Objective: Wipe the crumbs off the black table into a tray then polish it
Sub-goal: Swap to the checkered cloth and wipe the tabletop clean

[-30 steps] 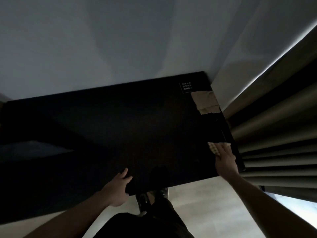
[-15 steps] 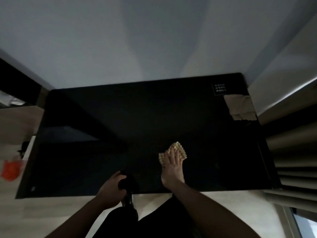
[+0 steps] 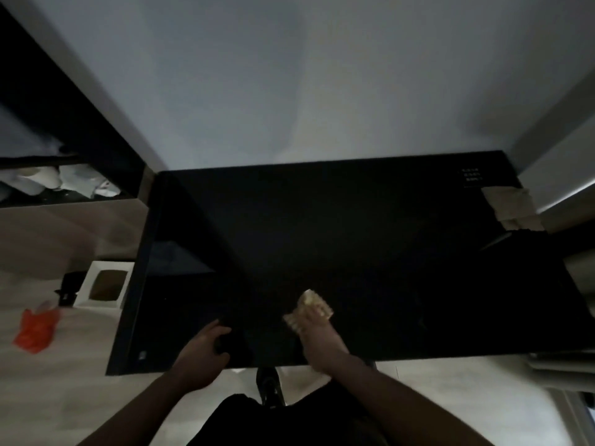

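The black table (image 3: 354,236) fills the middle of the head view, its top very dark. My right hand (image 3: 322,342) presses a yellow waffle-textured cloth (image 3: 314,300) flat on the table near the front centre, fingers laid straight over it. My left hand (image 3: 199,362) is at the table's front edge, left of the cloth, with fingers curled round a dark object (image 3: 227,344) that is too dark to identify. No crumbs can be made out on the surface.
A torn brown paper piece (image 3: 512,204) and a small white label (image 3: 471,177) lie at the table's far right corner. On the floor to the left are a white box (image 3: 104,284) and an orange bag (image 3: 37,329). A wall stands behind the table.
My right hand swept the cloth from the table's right edge to the front centre. My left hand's fingers curled round the dark object at the front edge. The view swung left.
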A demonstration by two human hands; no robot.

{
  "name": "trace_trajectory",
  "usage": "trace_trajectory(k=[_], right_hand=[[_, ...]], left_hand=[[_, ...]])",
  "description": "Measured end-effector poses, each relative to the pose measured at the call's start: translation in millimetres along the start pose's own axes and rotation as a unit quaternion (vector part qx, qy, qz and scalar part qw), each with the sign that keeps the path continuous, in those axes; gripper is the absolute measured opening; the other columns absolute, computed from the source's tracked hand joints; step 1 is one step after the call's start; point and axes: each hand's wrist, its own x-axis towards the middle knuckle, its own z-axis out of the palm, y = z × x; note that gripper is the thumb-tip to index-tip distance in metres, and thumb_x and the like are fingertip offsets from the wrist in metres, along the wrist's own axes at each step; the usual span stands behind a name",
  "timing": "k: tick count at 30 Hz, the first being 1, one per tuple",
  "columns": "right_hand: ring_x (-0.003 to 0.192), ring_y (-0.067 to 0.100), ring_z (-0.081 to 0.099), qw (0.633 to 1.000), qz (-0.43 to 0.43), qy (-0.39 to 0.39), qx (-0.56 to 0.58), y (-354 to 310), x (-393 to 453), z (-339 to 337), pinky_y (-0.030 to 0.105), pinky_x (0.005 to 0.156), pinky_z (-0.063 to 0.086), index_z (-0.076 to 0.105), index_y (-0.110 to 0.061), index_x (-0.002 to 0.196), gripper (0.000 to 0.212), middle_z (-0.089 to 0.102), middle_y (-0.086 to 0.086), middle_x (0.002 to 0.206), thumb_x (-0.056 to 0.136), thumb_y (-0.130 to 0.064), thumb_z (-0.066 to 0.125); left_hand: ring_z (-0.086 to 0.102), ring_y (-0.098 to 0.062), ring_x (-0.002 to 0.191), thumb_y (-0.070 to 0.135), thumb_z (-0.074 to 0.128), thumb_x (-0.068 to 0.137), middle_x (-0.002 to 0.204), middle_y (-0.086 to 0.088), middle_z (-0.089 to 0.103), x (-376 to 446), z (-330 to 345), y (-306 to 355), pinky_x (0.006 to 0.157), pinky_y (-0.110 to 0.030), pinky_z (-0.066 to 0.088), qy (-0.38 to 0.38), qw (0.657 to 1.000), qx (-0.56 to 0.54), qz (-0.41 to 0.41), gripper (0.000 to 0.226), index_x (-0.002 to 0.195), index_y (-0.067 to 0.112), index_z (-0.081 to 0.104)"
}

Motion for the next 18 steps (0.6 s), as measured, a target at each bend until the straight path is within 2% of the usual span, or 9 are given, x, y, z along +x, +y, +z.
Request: trace_trajectory(k=[1, 3, 6, 9, 12, 14, 16, 18], right_hand=[[0.160, 0.031, -0.007, 0.999, 0.040, 0.020, 0.031, 5.9, -5.5, -6.4, 0.046, 0.130, -0.002, 0.022, -0.021, 0.163, 0.058, 0.004, 0.009, 0.173, 0.107, -0.027, 0.033], [0.159, 0.022, -0.008, 0.988, 0.108, 0.057, 0.096, 22.7, -20.4, -15.7, 0.041, 0.129, 0.002, 0.019, -0.029, 0.164, 0.074, -0.006, -0.006, 0.170, 0.101, -0.048, 0.053], [0.157, 0.017, -0.017, 0.975, 0.160, 0.090, 0.124, 42.1, -39.8, -18.5, 0.044, 0.129, 0.009, 0.013, -0.039, 0.163, 0.097, -0.013, -0.014, 0.170, 0.086, -0.071, 0.063], [0.158, 0.021, -0.017, 0.964, 0.201, 0.097, 0.145, 44.6, -36.9, -14.2, 0.048, 0.129, 0.011, 0.002, -0.037, 0.164, 0.102, -0.013, -0.008, 0.173, 0.088, -0.071, 0.061], [0.158, 0.028, -0.017, 0.963, 0.228, 0.101, 0.105, 31.3, -17.8, 3.3, 0.049, 0.129, 0.000, -0.005, -0.027, 0.165, 0.107, -0.020, 0.006, 0.172, 0.089, -0.072, 0.056], [0.157, 0.033, -0.020, 0.956, 0.254, 0.128, 0.068, 14.7, -1.4, 20.9, 0.049, 0.128, -0.005, -0.012, -0.020, 0.164, 0.111, -0.025, 0.015, 0.169, 0.089, -0.074, 0.050], [0.157, 0.035, -0.020, 0.954, 0.257, 0.147, 0.043, -9.4, 13.4, 30.3, 0.051, 0.129, -0.004, -0.016, -0.015, 0.162, 0.107, -0.025, 0.018, 0.168, 0.094, -0.069, 0.046], [0.157, 0.034, -0.019, 0.967, 0.218, 0.132, 0.027, -34.3, 27.2, 40.1, 0.048, 0.129, -0.006, -0.015, -0.013, 0.163, 0.100, -0.025, 0.016, 0.167, 0.098, -0.056, 0.049]], left_hand=[[0.049, -0.020, 0.136, 0.025, 0.071, 0.082, 0.160, 0.002, 0.033, -3.1, -6.0, -17.2, 0.108, -0.032, 0.043, 0.002, 1.000, 0.007, -0.009, 0.059, 0.139, 0.029, 0.054], [0.050, -0.023, 0.134, 0.023, 0.071, 0.083, 0.159, -0.001, 0.034, -7.6, -16.3, -47.8, 0.107, -0.035, 0.045, 0.012, 1.000, 0.008, -0.028, 0.059, 0.139, 0.026, 0.054], [0.050, -0.027, 0.135, 0.023, 0.073, 0.083, 0.159, -0.005, 0.035, -9.9, -26.7, -84.7, 0.107, -0.039, 0.046, 0.034, 0.998, -0.005, -0.054, 0.060, 0.139, 0.022, 0.054], [0.050, -0.031, 0.134, 0.019, 0.075, 0.083, 0.155, -0.010, 0.040, -12.2, -29.8, -106.4, 0.107, -0.040, 0.044, 0.046, 0.995, -0.022, -0.080, 0.058, 0.138, 0.015, 0.056], [0.050, -0.034, 0.132, 0.012, 0.076, 0.082, 0.150, -0.015, 0.046, -18.8, -29.9, -118.7, 0.106, -0.041, 0.043, 0.059, 0.991, -0.040, -0.113, 0.055, 0.135, 0.009, 0.059], [0.048, -0.032, 0.134, 0.014, 0.074, 0.084, 0.152, -0.013, 0.043, -23.3, -28.2, -124.4, 0.105, -0.040, 0.043, 0.056, 0.990, -0.038, -0.124, 0.055, 0.136, 0.013, 0.057], [0.045, -0.030, 0.138, 0.018, 0.073, 0.085, 0.155, -0.010, 0.039, -25.7, -28.2, -127.7, 0.107, -0.039, 0.042, 0.055, 0.990, -0.032, -0.126, 0.056, 0.139, 0.017, 0.055], [0.043, -0.030, 0.139, 0.020, 0.073, 0.086, 0.157, -0.008, 0.037, -25.6, -30.6, -130.9, 0.108, -0.040, 0.041, 0.046, 0.990, -0.039, -0.126, 0.057, 0.140, 0.020, 0.053]])
